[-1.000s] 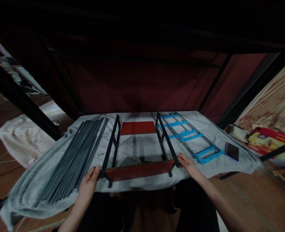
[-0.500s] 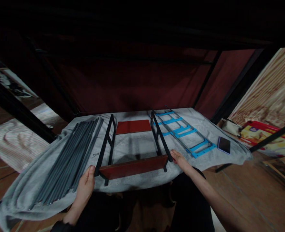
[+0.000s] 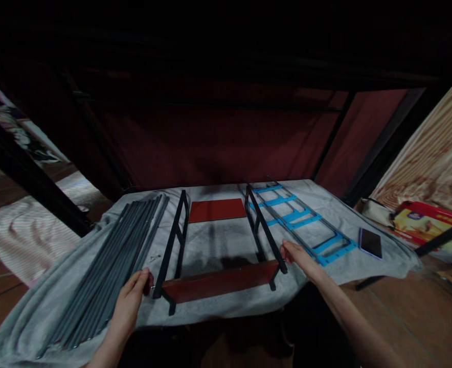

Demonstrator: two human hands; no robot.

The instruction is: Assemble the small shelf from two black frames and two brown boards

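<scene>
Dim space under a dark overhead frame, red-brown panel behind. Work surface: a grey cloth [image 3: 226, 245] spread flat, its near edge hanging toward the camera, its right edge ending just past a phone [image 3: 370, 243]. Tiled floor shows left and right of the cloth.

On the cloth, centre: a rack frame [image 3: 218, 255] made of two black metal side rails joined by a red-brown board at the near end; a second red board [image 3: 217, 210] lies flat at the far end between the rails. Bare cloth between the two rails (the only clear patch mid-surface).

Left of the frame: a bundle of grey rods [image 3: 111, 266], lying lengthwise, just beside the left rail. Right of the frame: blue-and-grey ladder-like pieces [image 3: 302, 225], close to the right rail.

Left hand [image 3: 132, 301]: fingers curled at the near end of the left rail, tips touching it; a full wrap cannot be told. Right hand [image 3: 297, 255]: fingers against the near end of the right rail, touching; whether they close round it cannot be told. The near board sits between the two hands.
</scene>
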